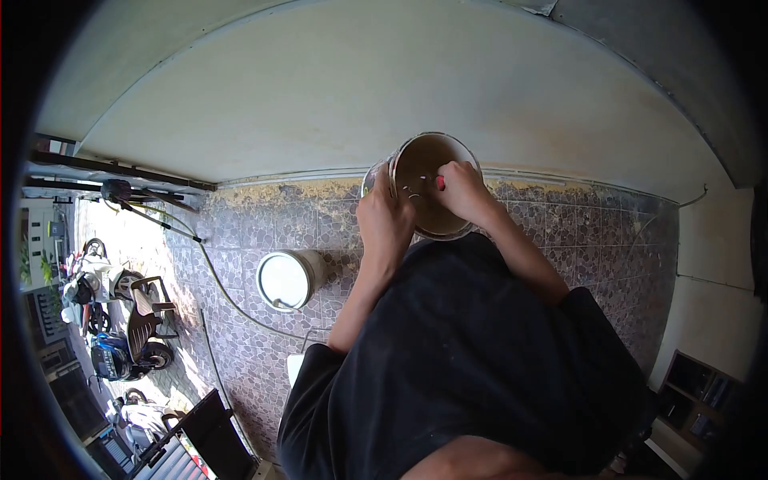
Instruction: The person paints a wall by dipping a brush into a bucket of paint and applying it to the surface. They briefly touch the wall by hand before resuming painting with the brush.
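Observation:
A round bucket with a pale, stained rim stands tilted towards me in front of the wall, with murky brownish liquid inside. My left hand grips its left side, fingers closed over the rim. Inside the bucket's mouth, my right hand is closed around a red handle. Only a small piece of that handle shows, and what it belongs to is hidden by the hand and the liquid. Some small bright spots lie on the liquid between both hands.
A white-lidded bucket stands on the patterned tile floor to my left. A hose runs across the tiles. The pale wall rises ahead. Farther left are a brown chair and parked motorcycles; a shelf is at right.

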Demonstrator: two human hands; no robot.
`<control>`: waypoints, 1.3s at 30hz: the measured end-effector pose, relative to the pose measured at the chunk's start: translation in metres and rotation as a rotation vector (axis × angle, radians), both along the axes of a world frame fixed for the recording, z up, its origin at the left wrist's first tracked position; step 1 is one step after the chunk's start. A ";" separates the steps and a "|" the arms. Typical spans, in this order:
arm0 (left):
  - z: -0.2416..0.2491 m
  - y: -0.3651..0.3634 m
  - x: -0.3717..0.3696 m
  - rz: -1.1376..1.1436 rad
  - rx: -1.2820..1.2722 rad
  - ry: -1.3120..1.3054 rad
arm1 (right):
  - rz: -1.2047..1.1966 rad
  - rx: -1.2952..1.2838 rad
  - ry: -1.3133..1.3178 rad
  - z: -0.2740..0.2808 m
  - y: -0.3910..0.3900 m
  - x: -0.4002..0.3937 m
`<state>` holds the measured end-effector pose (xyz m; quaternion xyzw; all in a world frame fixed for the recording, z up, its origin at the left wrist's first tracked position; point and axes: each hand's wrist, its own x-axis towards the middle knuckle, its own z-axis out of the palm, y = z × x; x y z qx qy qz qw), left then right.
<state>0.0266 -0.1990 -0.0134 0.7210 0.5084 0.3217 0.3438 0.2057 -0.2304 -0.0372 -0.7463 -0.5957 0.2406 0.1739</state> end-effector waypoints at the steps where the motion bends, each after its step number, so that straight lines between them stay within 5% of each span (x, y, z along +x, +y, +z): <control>1: -0.001 0.002 0.002 0.004 0.006 0.009 | -0.011 0.007 0.021 0.000 0.002 0.001; 11: -0.016 0.022 0.024 0.047 -0.019 0.062 | -0.032 0.006 -0.060 -0.021 0.026 0.009; 27: -0.024 0.027 0.037 0.301 -0.092 0.156 | 0.247 -0.119 0.060 -0.047 0.077 0.022; 39: -0.014 0.022 -0.021 0.292 -0.087 0.016 | 0.085 0.009 0.257 0.040 0.074 0.001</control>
